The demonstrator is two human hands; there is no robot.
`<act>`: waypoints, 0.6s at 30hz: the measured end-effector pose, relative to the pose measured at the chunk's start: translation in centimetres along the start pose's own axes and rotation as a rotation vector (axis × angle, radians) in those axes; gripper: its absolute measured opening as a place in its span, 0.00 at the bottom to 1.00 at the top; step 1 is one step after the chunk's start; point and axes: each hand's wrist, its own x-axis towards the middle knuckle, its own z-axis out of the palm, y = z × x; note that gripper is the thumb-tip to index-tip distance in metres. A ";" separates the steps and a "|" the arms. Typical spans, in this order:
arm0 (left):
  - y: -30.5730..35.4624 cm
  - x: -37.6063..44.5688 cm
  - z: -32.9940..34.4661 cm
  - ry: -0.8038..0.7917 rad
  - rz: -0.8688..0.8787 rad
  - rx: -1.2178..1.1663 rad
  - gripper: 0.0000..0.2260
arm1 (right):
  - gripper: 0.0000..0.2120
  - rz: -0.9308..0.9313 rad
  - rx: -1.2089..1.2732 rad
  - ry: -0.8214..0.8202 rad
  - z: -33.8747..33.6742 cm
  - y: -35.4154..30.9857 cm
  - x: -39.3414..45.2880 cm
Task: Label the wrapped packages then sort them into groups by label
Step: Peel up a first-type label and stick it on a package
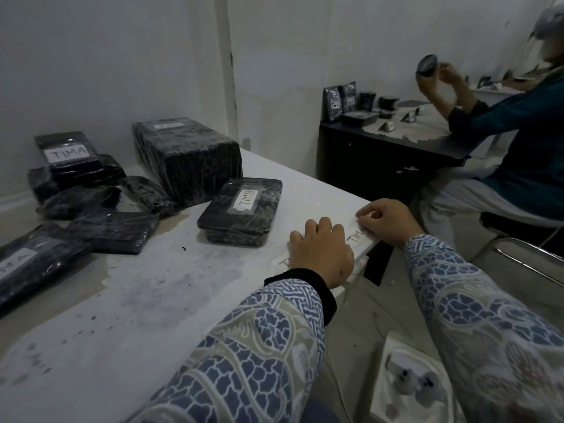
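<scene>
- Head view, bench (158,288): a white, smudged top carrying black film-wrapped packages along its far and left parts
- Head view, left hand (320,254): lies palm down at the near right edge of the bench, fingers (323,228) curled and pressed together on a white label strip (282,261) whose lettering is partly hidden under the hand
- Head view, right hand (387,221): at the bench corner, thumb and forefinger pinching the end of a paper label (357,235) marked "TIM…"; the last letter is covered
- Head view, TIMB package (241,209): a flat package with a taped "TIMB" label, just beyond the left hand, lying on another flat package
- Head view, large block (186,157): the biggest wrapped package, behind the TIMB package, small label on top, unreadable
- Head view, TIMA package (68,157): at far left, on a loose heap of unlabelled packages
- Head view, near-left package (27,264): at the left edge of the picture, its label ending in "MA"
- Head view, second person (512,138): seated at a dark cabinet to the right, both hands raised around a round dark object
</scene>
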 end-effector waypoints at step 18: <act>-0.7 1.3 0.7 0.070 -0.051 -0.149 0.13 | 0.07 -0.042 -0.162 -0.088 -0.6 0.9 2.1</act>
